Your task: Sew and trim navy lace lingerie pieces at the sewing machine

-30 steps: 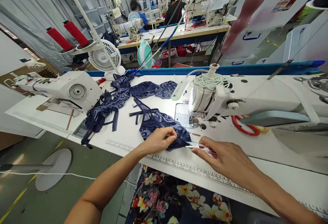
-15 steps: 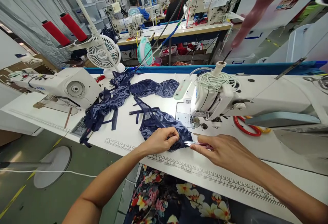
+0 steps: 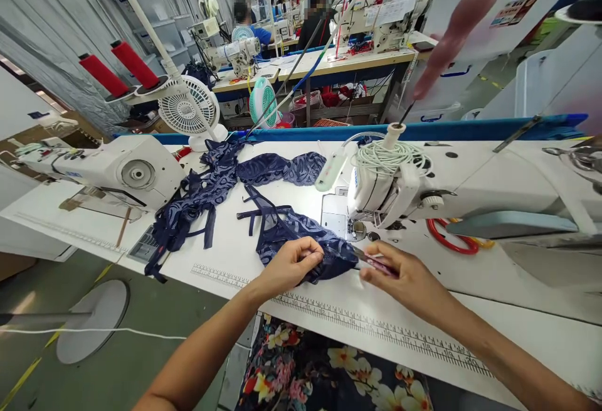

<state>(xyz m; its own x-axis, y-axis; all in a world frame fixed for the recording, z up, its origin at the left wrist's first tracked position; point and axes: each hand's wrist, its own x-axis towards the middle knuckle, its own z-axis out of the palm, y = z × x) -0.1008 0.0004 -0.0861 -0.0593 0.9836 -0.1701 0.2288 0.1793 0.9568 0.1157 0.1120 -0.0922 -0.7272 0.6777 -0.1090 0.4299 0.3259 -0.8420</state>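
Note:
A navy lace bra piece (image 3: 291,226) with thin straps lies on the white table in front of me. My left hand (image 3: 296,262) pinches its near edge, thumb against the curled fingers. In my right hand (image 3: 399,276) is a pair of thread snips (image 3: 379,265) with dark reddish-purple handles. Their metal blades appear spread at the right end of the bra piece, partly against the dark cloth. Whether a thread lies between the blades is too small to tell. Just beyond the fabric stands the needle area of a sewing machine (image 3: 376,188).
More navy lace pieces (image 3: 207,185) trail across the table to the left and back. A second sewing machine (image 3: 136,169) stands at left, near a white fan (image 3: 188,106) and red thread cones (image 3: 134,63). A printed ruler (image 3: 357,317) runs along the front edge. People sit at machines farther back.
The snips' blades have gone from looking closed to spread, and the right hand's fingers have lifted and loosened around the handles. The bra piece's right end has shifted slightly right. The view has tilted slightly.

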